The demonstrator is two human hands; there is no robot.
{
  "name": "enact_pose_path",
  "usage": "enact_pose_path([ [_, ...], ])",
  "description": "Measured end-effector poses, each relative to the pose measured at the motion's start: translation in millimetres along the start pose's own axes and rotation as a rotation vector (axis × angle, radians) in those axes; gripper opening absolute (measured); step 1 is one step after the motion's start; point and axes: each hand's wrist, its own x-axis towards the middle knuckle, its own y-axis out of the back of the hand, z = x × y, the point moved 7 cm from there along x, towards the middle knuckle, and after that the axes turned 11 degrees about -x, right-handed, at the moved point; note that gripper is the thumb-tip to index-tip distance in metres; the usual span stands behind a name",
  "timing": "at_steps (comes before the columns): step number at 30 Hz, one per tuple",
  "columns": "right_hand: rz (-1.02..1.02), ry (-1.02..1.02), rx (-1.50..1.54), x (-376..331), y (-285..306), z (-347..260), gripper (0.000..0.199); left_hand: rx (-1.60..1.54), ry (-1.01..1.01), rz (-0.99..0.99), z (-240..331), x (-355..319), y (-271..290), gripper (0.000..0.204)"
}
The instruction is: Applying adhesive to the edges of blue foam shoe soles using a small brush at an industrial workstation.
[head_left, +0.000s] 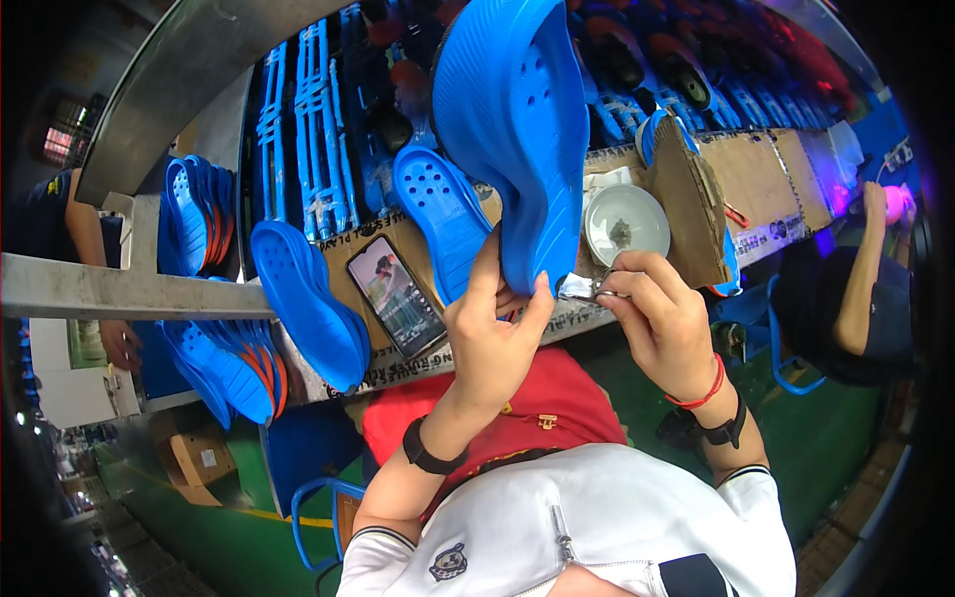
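Upright in front of me stands a large blue shoe sole (547, 139) with small holes. My left hand (487, 343) grips its lower end between thumb and fingers. Close to that end, my right hand (659, 316) pinches a small dark piece with a white, cloth-like tip (578, 287); its exact kind I cannot make out. Behind my left hand lies another blue sole (441, 214). A phone with a lit screen (396, 298) rests on the cardboard-covered table, and one more blue sole (310, 303) leans over the table's front edge.
A white bowl (627, 221) with a little material inside stands beyond my right hand, next to an upright cardboard piece (686, 204). Stacked blue and orange soles (224, 368) sit left. Racks with blue bars (316, 129) run behind. Other people work at both sides.
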Motion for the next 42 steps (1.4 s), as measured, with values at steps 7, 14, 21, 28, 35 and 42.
enact_pose_path([
  [7,0.037,-0.047,0.060,1.8,2.3,1.4,0.012,0.024,-0.031,-0.003,1.5,0.1,0.6,0.057],
  [14,0.007,-0.053,0.014,2.4,1.0,0.7,0.013,0.017,-0.061,-0.004,6.3,0.4,-0.2,0.055],
  [21,0.046,-0.069,-0.040,2.5,3.7,6.1,0.013,0.009,-0.011,-0.020,2.2,-0.4,-0.9,0.056],
  [28,0.033,-0.108,-0.007,-0.2,7.5,4.1,0.011,0.044,-0.042,0.000,4.6,-2.2,-0.3,0.055],
  [35,-0.015,-0.094,0.069,4.2,-8.1,-1.6,0.010,0.010,-0.049,-0.005,-0.2,0.5,5.5,0.053],
  [42,0.071,-0.145,0.104,3.5,24.2,4.6,0.009,-0.049,0.023,-0.042,7.6,12.2,-8.7,0.061],
])
